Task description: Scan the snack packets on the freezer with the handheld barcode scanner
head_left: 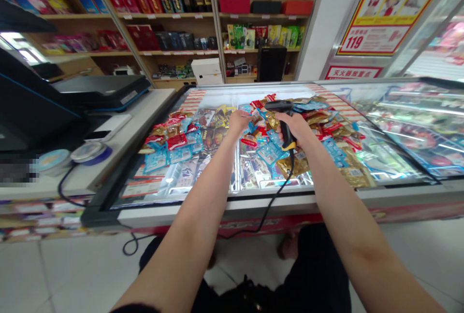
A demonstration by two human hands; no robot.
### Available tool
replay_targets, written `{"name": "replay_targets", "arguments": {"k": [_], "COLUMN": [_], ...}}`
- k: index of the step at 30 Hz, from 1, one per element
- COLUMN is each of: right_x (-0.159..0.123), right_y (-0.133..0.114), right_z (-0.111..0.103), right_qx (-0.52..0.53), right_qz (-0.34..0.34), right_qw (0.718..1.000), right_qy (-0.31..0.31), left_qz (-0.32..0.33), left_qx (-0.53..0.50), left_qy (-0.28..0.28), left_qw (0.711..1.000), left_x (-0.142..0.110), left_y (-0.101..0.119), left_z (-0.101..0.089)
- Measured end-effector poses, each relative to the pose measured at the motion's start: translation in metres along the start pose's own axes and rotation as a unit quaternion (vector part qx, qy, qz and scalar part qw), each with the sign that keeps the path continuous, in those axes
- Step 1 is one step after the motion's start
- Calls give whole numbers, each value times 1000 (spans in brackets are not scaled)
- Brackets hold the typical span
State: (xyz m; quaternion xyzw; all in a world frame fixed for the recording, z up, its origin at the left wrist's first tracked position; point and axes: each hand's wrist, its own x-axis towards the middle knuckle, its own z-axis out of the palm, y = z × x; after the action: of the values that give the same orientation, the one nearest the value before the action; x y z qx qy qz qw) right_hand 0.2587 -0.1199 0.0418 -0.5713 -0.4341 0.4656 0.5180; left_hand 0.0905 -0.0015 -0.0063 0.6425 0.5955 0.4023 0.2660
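Observation:
My right hand (295,128) is wrapped round the grip of a black barcode scanner (283,119) with a yellow band, its head pointing left and its black cable (270,206) hanging down over the freezer's front edge. My left hand (238,121) is closed on a small snack packet (255,119) held just in front of the scanner head. Both hands are over a heap of snack packets (188,139) in red, blue and gold wrappers, spread on the glass lid of a chest freezer (253,202).
A counter (108,158) on the left carries a black till screen (25,105), a flat scanner unit (105,88), tape rolls (89,151) and a cable. Wooden shelves (174,13) with boxes and bottles stand behind. A second glass freezer (409,110) lies at the right.

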Motion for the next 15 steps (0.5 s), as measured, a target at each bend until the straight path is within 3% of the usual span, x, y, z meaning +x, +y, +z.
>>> {"name": "replay_targets", "arguments": {"k": [7,15], "right_x": [-3,-2], "right_y": [3,6], "right_z": [4,3], "right_qx": [-3,-45], "right_qz": [-36,-35], "right_qw": [998,996], "right_qy": [-43,-75], "left_qz": [64,45], "left_qx": [6,-7], "left_qy": [82,101], "left_qw": [995,994], "left_x": [-4,-1], "left_y": [9,4], "left_z": [-24,-26]}}
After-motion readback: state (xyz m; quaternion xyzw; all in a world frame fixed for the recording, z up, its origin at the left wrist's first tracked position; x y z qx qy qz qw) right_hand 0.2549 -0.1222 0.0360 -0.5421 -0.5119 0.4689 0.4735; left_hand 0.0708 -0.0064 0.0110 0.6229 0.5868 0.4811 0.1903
